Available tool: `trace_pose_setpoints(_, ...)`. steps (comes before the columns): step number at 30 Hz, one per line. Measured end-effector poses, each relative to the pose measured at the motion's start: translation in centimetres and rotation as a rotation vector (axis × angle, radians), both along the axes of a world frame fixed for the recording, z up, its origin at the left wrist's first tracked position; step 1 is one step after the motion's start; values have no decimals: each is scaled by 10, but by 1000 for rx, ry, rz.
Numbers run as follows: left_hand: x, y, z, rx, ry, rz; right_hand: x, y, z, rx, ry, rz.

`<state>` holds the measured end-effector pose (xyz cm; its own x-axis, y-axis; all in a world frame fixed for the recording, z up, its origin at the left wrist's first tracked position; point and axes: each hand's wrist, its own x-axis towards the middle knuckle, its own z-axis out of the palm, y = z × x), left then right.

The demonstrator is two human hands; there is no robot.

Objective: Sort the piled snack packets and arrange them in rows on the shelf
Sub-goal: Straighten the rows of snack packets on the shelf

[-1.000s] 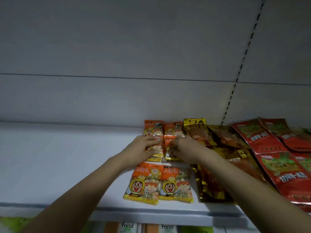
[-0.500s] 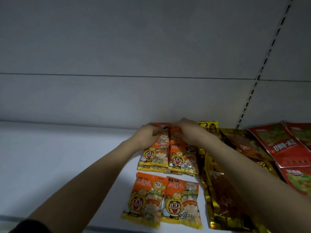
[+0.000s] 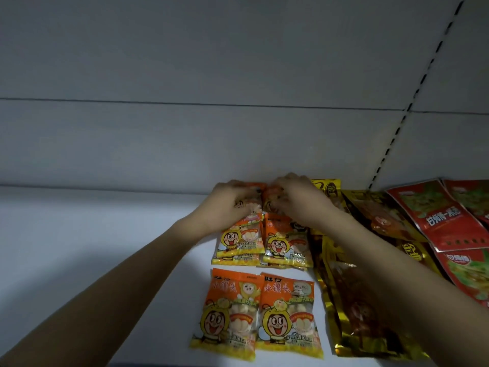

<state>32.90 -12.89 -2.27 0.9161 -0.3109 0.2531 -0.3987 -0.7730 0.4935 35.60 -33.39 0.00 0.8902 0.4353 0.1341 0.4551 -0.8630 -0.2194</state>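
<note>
Orange cartoon snack packets lie in two columns on the white shelf (image 3: 105, 260). The front pair (image 3: 229, 313) lies flat near the shelf edge, and a second pair (image 3: 287, 242) lies behind it. At the back wall, my left hand (image 3: 227, 205) and my right hand (image 3: 301, 200) are side by side. Each has its fingers bent down over a back-row orange packet (image 3: 255, 187) and holds it. The hands hide most of those back packets.
Gold foil packets (image 3: 354, 300) lie in a loose pile right of the orange ones, under my right forearm. Red packets (image 3: 436, 215) overlap further right. A slotted upright (image 3: 394, 144) runs up the grey back wall. The shelf's left part is bare white.
Both hands have moved from the second-row packets back to the rear row at the wall. The view has moved closer and shifted left.
</note>
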Motion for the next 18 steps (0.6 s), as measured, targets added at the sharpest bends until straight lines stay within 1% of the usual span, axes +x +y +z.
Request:
trace_pose_setpoints(1,-14,3,2,-39,25,-19,-13,-4,6,14,4,23)
trace_pose_setpoints(2,-27,6,1,-39,74,-34,-27,-7,10,-3,37,44)
trace_pose_setpoints(4,-49,12,-4,46,136,-62,-53,-12,10,-113,160,70)
trace_pose_setpoints(6,-61,16,-12,141,128,-87,-70,-14,4,-209,231,83)
trace_pose_setpoints(8,-65,16,-17,173,135,-104,-78,-13,-2,-246,234,85)
trace_pose_setpoints(14,-68,16,-23,196,96,-131,-82,-11,-8,-199,244,92)
trace_pose_setpoints(18,-68,12,-24,233,32,-128,-84,-10,-10,-182,195,91)
